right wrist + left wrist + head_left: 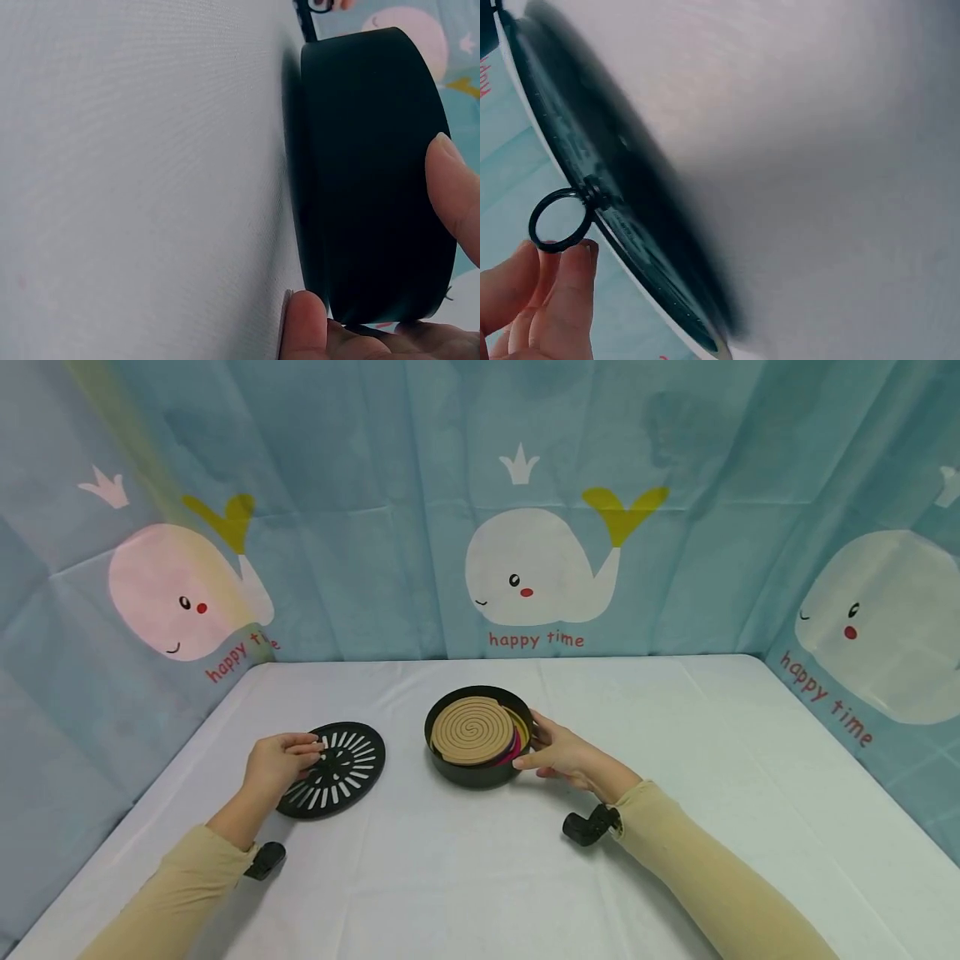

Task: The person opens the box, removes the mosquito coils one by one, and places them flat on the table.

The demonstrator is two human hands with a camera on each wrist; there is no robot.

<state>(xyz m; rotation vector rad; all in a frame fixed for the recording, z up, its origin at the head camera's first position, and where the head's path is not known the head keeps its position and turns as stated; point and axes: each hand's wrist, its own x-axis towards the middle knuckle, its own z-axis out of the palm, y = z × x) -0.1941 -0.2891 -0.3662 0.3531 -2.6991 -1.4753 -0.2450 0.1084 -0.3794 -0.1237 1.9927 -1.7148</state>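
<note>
My left hand (281, 764) pinches the small ring handle (535, 223) on a round black slotted lid (342, 768), thumb and fingertips at the ring's outer edge. The lid lies low over the table at the left; whether its whole edge touches the cloth I cannot tell. To its right stands a shallow round black tin (472, 777). Inside is a tan mosquito coil (471, 731), with yellow and magenta edges showing at its right side. My right hand (566, 756) grips the tin's right side, its thumb (454, 187) near the rim and the other fingers round the wall.
A white cloth covers the table (450, 877). Behind and at both sides hangs a blue curtain (360, 585) printed with whales. Small black wrist cameras are strapped below the right sleeve (682, 852) and left sleeve (176, 885).
</note>
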